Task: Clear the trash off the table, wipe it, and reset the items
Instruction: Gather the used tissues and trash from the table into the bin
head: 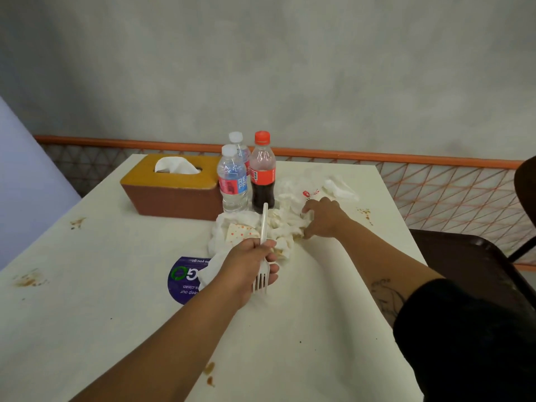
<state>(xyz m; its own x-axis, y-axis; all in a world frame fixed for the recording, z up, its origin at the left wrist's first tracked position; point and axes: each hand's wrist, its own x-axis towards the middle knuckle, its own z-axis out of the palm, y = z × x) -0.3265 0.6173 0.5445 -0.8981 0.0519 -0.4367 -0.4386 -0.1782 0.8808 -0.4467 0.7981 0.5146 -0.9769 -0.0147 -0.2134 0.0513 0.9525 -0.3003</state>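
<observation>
On the white table point(116, 285) lies a heap of crumpled white napkins point(240, 224) with a dotted paper scrap on it. My left hand point(249, 264) grips a white plastic fork point(262, 250), tines toward me, over the near edge of the heap. Further right, my right hand point(322, 217) pinches the right side of the crumpled napkins. A crumpled wrapper with red print point(307, 190) and another loose tissue point(340, 188) lie just beyond that hand.
A brown tissue box with a yellow top point(171, 190) stands at the back left. Two water bottles point(232, 181) and a cola bottle point(262, 172) stand beside it. A purple round sticker point(182, 282) marks the table. Brown stains point(30, 280) dot the surface. A dark chair point(478, 271) sits right.
</observation>
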